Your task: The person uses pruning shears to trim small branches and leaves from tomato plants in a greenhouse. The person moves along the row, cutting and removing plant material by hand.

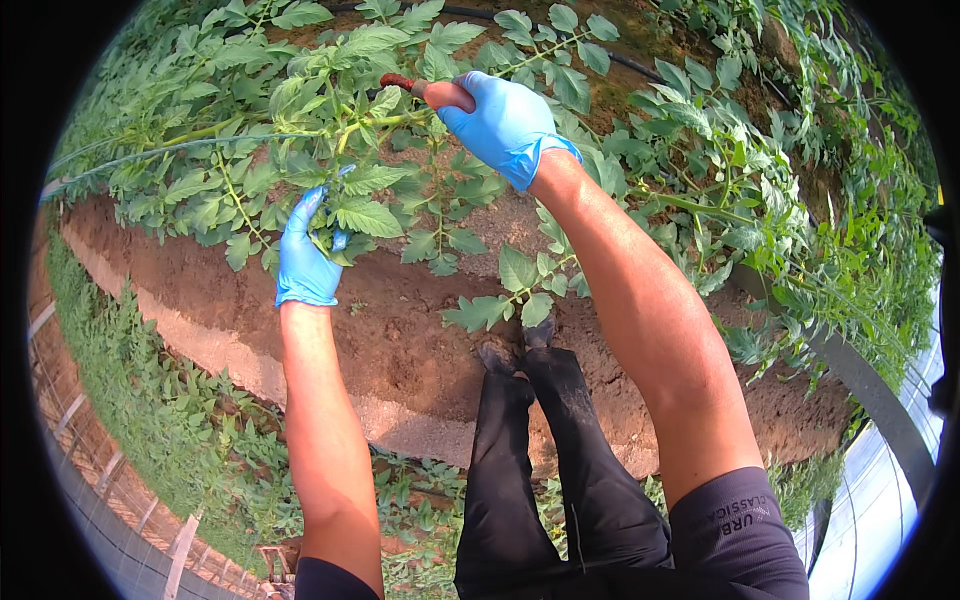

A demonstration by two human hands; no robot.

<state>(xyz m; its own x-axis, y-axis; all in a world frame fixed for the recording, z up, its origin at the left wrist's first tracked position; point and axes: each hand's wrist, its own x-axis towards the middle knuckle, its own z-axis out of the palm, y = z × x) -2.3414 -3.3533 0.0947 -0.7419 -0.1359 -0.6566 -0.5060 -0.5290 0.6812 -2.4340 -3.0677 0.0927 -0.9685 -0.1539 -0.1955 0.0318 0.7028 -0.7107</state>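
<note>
My left hand (pixel 307 255), in a blue disposable glove, curls around some tomato leaves (pixel 324 244); foliage partly hides its fingers. My right hand (pixel 506 124), also blue-gloved, is closed on a small tool with a red end (pixel 397 80) pointing left. Most of the tool is hidden, so its kind is unclear. Bare skin shows at the thumb of that glove. Just beneath the right fingers runs a thick green tomato stem (pixel 397 120), and whether they touch it I cannot tell. A bluish-green support twine (pixel 217 141) stretches left from the plant.
More tomato plants (pixel 750 172) spread to the right. A bare soil path (pixel 405 330) lies under my shoes (pixel 499 354), with another plant row (pixel 187 420) behind. Dark irrigation tubing (pixel 637 66) crosses the soil at the top. Whitish sheeting (pixel 862 510) borders the lower right.
</note>
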